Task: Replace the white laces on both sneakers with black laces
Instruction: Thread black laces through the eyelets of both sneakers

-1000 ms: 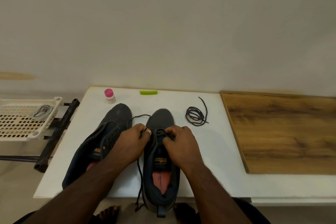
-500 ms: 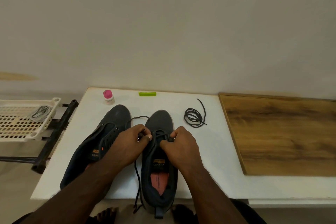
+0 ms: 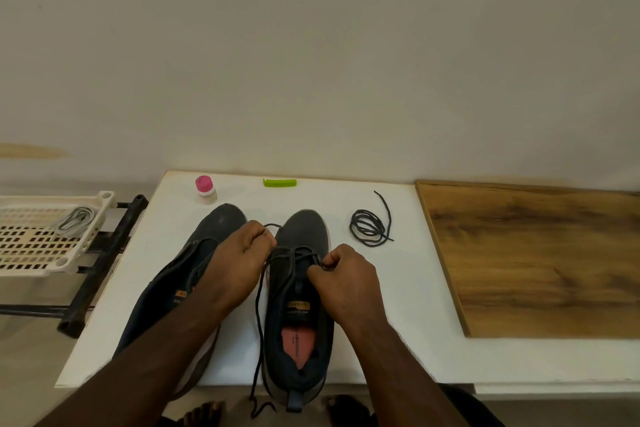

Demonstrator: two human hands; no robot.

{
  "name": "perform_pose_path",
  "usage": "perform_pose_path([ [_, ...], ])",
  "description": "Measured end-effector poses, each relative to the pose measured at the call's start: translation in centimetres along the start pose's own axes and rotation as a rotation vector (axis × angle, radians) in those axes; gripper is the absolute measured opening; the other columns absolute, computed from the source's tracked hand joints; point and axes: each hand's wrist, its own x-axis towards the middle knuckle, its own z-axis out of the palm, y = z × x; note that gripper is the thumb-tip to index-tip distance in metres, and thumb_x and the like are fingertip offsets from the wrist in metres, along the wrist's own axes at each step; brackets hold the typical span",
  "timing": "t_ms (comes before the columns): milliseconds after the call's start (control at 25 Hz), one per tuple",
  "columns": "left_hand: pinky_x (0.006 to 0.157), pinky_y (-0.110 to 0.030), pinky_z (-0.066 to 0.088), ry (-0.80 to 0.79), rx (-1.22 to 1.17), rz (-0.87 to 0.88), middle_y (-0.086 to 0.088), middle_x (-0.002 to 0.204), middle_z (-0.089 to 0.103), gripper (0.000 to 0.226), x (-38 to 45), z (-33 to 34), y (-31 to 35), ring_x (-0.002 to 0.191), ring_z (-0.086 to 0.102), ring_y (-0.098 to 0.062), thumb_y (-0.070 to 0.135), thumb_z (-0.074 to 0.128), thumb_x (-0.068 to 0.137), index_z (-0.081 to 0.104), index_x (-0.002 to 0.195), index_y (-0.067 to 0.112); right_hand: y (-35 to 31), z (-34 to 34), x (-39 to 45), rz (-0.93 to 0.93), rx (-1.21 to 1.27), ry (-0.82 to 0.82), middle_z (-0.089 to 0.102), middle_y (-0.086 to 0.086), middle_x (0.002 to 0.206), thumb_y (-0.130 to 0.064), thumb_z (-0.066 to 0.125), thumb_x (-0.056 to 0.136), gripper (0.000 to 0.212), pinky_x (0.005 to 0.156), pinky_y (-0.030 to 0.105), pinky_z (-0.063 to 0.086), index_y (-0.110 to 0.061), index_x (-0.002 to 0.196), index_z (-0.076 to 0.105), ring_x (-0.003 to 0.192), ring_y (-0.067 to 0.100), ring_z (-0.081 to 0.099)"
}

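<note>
With your left hand (image 3: 242,255) pinching the black lace (image 3: 260,302) and your right hand (image 3: 346,279) gripping the eyelet edge of the right sneaker (image 3: 299,305) on the table (image 3: 398,305), an uneven pull could leave mismatched ends.

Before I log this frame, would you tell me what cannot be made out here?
Head view only:
- Left sneaker eyelets: covered by the left hand and forearm.
- Right hand fingertips on the black lace: curled under, hidden.
- Bottle label: too small.
- Lace end below the table edge: cut off by the frame.
</note>
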Motion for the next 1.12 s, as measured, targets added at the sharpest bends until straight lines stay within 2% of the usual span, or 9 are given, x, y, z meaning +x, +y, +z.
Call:
perform_pose_path([
  [120,0.061,-0.032,0.038,0.039,-0.017,-0.022,0.008,0.058,0.05,0.032,0.3,-0.5,0.1,0.053,0.043,-0.006,0.025,0.04,0.099,0.061,0.076,0.03,-0.2,0.0,-0.2,-0.001,0.017,-0.014,0.06,-0.007,0.076,-0.035,0.069,0.079,0.018,0.055,0.019,0.037,-0.024,0.078,0.055,0.068,0.008,0.056],
  [200,0.062,-0.032,0.041,0.028,0.067,0.057,0.012,0.064,0.056,0.033,0.3,-0.9,0.6,0.059,0.051,-0.003,0.023,0.041,0.104,0.063,0.082,0.036,-0.4,0.0,-0.2,0.005,0.018,-0.033,0.06,-0.007,0.076,-0.034,0.07,0.079,0.018,0.055,0.019,0.037,-0.025,0.078,0.054,0.068,0.008,0.056],
  [280,0.077,-0.039,0.047,0.005,0.264,0.181,0.015,0.088,0.067,0.029,0.5,-1.1,1.1,0.086,0.06,-0.002,0.027,0.043,0.105,0.066,0.092,0.04,-0.5,-0.1,-0.2,0.0,-0.001,-0.029,0.06,-0.007,0.077,-0.032,0.069,0.08,0.014,0.056,0.02,0.039,-0.026,0.078,0.056,0.069,0.007,0.055],
  [360,0.089,-0.045,0.044,0.061,0.503,0.333,0.012,0.107,0.066,0.029,0.7,-1.4,1.5,0.106,0.057,-0.017,0.029,0.043,0.103,0.071,0.106,0.036,-0.5,-0.2,-0.1,-0.014,-0.016,-0.015,0.061,-0.006,0.076,-0.03,0.066,0.082,0.01,0.059,0.021,0.044,-0.024,0.078,0.059,0.068,0.008,0.056],
  [480,0.083,-0.03,0.049,0.064,0.396,0.466,0.007,0.104,0.065,0.032,0.4,-1.0,1.6,0.098,0.058,-0.012,0.007,0.057,0.095,0.073,0.114,0.027,-0.3,-0.1,-0.2,-0.009,-0.01,-0.015,0.062,-0.008,0.075,-0.029,0.064,0.085,0.007,0.064,0.023,0.049,-0.025,0.08,0.061,0.07,0.008,0.058],
  [640,0.077,-0.003,0.038,-0.03,0.276,0.347,0.016,0.095,0.07,0.023,-0.1,1.0,1.3,0.085,0.058,0.006,0.009,0.065,0.092,0.074,0.105,0.026,-0.1,-0.2,0.0,0.022,0.048,-0.018,0.064,-0.011,0.077,-0.027,0.062,0.086,0.007,0.07,0.027,0.054,-0.025,0.081,0.066,0.074,0.007,0.061],
  [760,0.075,-0.008,0.035,-0.075,0.298,0.304,0.019,0.085,0.061,0.014,0.0,2.2,0.5,0.088,0.054,0.007,0.018,0.068,0.09,0.068,0.087,0.032,0.0,-0.3,0.2,0.084,0.143,-0.03,0.067,-0.009,0.076,-0.023,0.064,0.087,0.011,0.068,0.026,0.055,-0.025,0.078,0.07,0.073,0.009,0.064],
  [920,0.077,-0.016,0.036,-0.11,0.344,0.225,0.013,0.089,0.057,0.009,0.2,3.6,0.0,0.086,0.051,-0.002,0.029,0.067,0.09,0.066,0.084,0.036,0.3,-0.4,0.4,0.188,0.275,-0.062,0.071,-0.003,0.073,-0.016,0.066,0.087,0.013,0.06,0.027,0.052,-0.021,0.076,0.073,0.066,0.01,0.063],
  [1120,0.069,-0.009,0.029,-0.14,0.373,0.174,0.017,0.08,0.052,0.015,0.6,4.5,-0.2,0.079,0.048,0.002,0.031,0.063,0.092,0.06,0.078,0.036,0.4,-0.8,0.5,0.263,0.395,-0.087,0.072,0.001,0.078,-0.012,0.069,0.084,0.009,0.064,0.033,0.055,-0.019,0.079,0.074,0.069,0.015,0.064],
])
